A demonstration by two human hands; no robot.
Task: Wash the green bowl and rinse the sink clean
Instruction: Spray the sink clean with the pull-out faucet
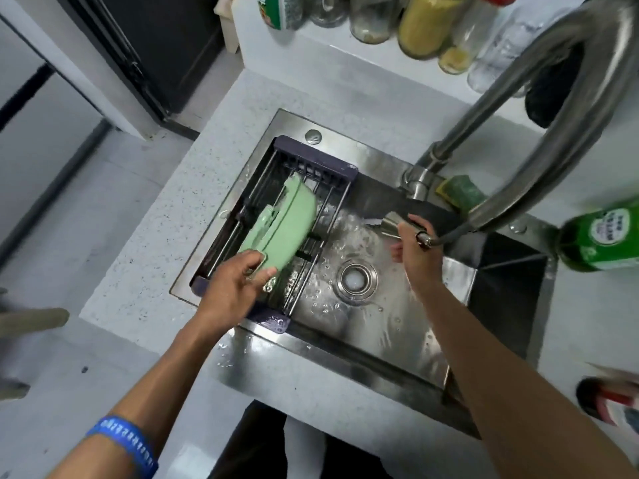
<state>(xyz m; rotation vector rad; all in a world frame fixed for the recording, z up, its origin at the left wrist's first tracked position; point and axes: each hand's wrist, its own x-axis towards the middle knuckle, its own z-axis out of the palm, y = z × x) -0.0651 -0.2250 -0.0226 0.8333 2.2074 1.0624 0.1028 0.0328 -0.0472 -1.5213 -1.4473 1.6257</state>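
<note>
The green bowl stands on its edge, tilted, on the dark drying rack across the left part of the steel sink. My left hand grips the bowl's near rim. My right hand holds the pull-out spray head of the faucet, its hose drawn out. Water sprays leftward from the head and splashes on the sink floor near the round drain.
A green-and-yellow sponge lies behind the faucet base. A green bottle stands at the sink's right edge. Several jars and bottles line the back ledge. White speckled counter lies left of the sink.
</note>
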